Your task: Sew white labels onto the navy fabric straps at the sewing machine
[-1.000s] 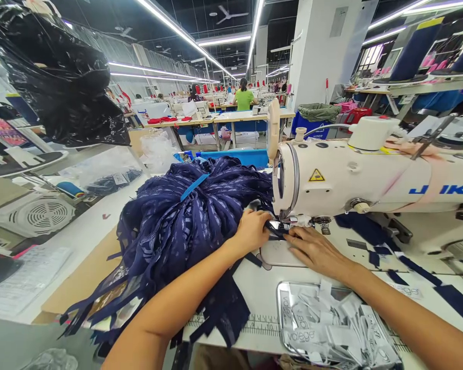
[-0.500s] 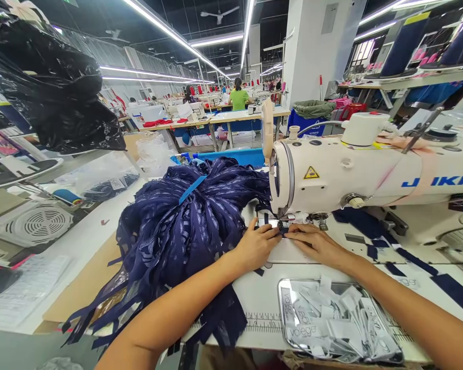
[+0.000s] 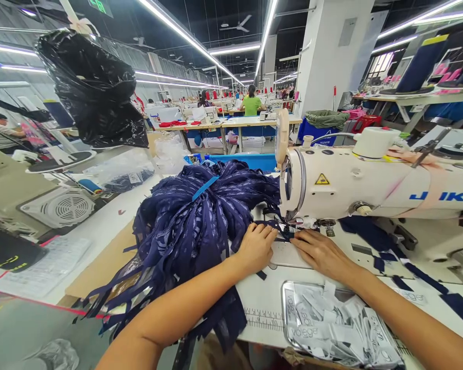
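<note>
My left hand [image 3: 255, 247] is closed, fingers curled over a navy fabric strip [image 3: 270, 224] just left of the presser foot. My right hand [image 3: 321, 253] is closed too, its fingertips together at the strip's edge right of the foot; the exact grip is partly hidden. Both hands rest on the bed of a white sewing machine [image 3: 332, 180], under its needle end. Beside my left forearm lies a large heap of navy strips [image 3: 185, 216], bound with a blue tie [image 3: 205, 188]. Some strips run from the heap behind the needle end.
A metal tray [image 3: 284, 313] of white labels sits before my right forearm. Navy scraps [image 3: 399, 282] lie to the right. A black plastic bag [image 3: 96, 92] hangs at left, above another machine. A person in green [image 3: 251, 105] sits farther back.
The view has swung left, so things sit farther right. My left hand has drawn slightly away from the needle, its fingers more curled, and more strip shows between it and the foot.
</note>
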Demonstrator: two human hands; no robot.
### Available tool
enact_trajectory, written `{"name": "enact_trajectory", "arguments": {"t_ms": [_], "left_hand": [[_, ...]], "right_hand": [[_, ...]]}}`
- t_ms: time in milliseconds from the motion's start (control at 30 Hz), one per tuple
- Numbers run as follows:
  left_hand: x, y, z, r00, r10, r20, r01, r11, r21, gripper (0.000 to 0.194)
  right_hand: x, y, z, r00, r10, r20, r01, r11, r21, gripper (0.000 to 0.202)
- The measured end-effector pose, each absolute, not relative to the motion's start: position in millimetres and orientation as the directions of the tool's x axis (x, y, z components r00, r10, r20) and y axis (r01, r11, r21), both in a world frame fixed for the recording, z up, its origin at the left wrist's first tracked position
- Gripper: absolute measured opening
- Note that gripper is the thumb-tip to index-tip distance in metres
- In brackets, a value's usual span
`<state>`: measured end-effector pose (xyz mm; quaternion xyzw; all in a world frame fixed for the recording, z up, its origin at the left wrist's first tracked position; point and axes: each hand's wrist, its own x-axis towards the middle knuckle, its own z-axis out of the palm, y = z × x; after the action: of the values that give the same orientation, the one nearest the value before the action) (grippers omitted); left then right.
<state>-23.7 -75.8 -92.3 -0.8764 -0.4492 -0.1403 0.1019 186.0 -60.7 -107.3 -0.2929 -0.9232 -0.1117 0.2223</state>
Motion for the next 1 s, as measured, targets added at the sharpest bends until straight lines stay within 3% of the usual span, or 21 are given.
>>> {"name": "enact_trajectory", "arguments": {"t_ms": [200,467,567,733,833,1000], "left_hand": [[-23,-75,-92,0.579,0.769,0.271,0.801,-0.598,-0.014,0.024],[-24,-74,-98,0.597,0.737,0.316,0.785,-0.618,-0.041,0.024],[-25,-73,-96,0.626,0.699,0.346,0.768,-0.63,-0.117,0.019],[-17,-62,-89,0.785,0.485,0.384,0.61,-0.713,-0.346,0.021],[-8,-50,-91,0.811,0.461,0.359,0.576,-0.735,-0.358,0.021],[-3,-35,-103,0.818,0.454,0.353,0.554,-0.786,-0.274,0.02]], "right_hand": [[186,-62,-106,-0.737,0.461,0.494,0.577,0.81,0.105,0.027],[188,-60,-109,-0.731,0.465,0.5,0.577,0.812,0.089,0.029],[188,-58,-110,-0.709,0.504,0.493,0.592,0.806,0.028,0.03],[189,-52,-114,-0.628,0.604,0.491,0.621,0.769,-0.152,0.031],[190,-48,-116,-0.6,0.626,0.498,0.616,0.759,-0.212,0.031],[192,-45,-120,-0.562,0.645,0.517,0.605,0.747,-0.275,0.029]]}}
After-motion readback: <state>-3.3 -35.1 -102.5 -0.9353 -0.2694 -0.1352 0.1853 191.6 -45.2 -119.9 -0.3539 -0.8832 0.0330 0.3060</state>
